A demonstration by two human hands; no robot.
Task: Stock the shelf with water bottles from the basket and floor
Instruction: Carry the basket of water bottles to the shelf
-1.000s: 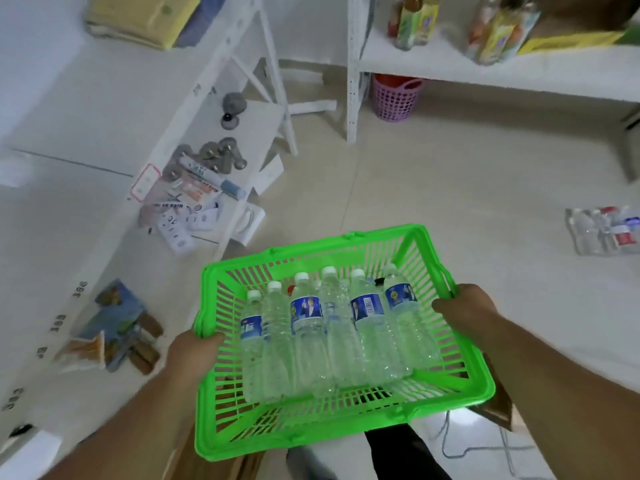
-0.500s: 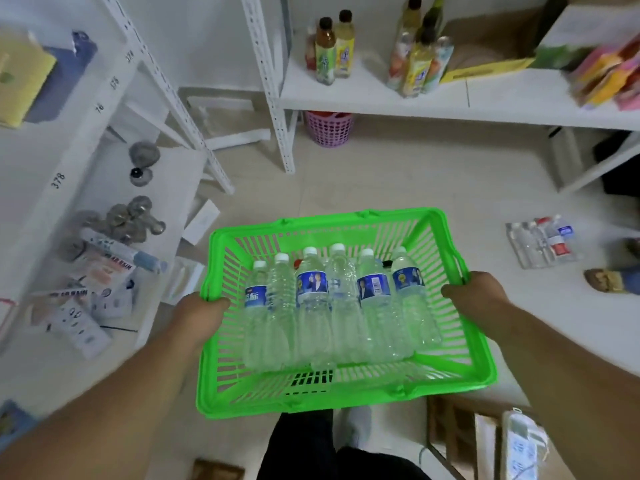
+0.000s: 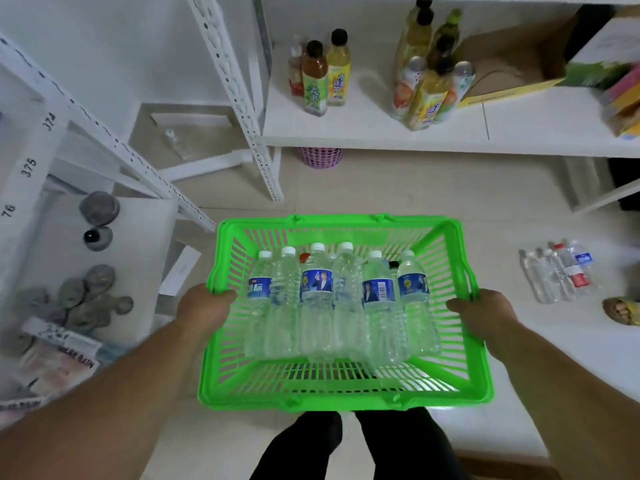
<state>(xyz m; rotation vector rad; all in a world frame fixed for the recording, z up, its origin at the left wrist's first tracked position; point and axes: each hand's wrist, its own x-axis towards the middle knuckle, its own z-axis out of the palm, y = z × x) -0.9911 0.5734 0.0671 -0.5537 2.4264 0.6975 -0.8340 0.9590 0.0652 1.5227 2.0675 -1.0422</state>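
A bright green plastic basket (image 3: 346, 398) is held level in front of me, above the floor. My left hand (image 3: 204, 306) grips its left rim and my right hand (image 3: 481, 315) grips its right rim. Inside lie several clear water bottles (image 3: 317, 306) side by side, white caps pointing away, some with blue labels. More water bottles (image 3: 557, 273) lie in a loose group on the tiled floor to the right. The white shelf (image 3: 381, 136) stands ahead, with bare board between its drink bottles.
On the shelf stand tea and juice bottles (image 3: 320, 76) and a second cluster (image 3: 429, 81), plus an open cardboard box (image 3: 512, 67). A pink basket (image 3: 320, 156) sits under it. A low shelf (image 3: 145, 216) at the left holds cans and packets. My legs (image 3: 346, 448) are below the basket.
The view has swung right and forward, so the front shelf is nearer and more centred. The basket stays in both hands, its bottles unmoved.
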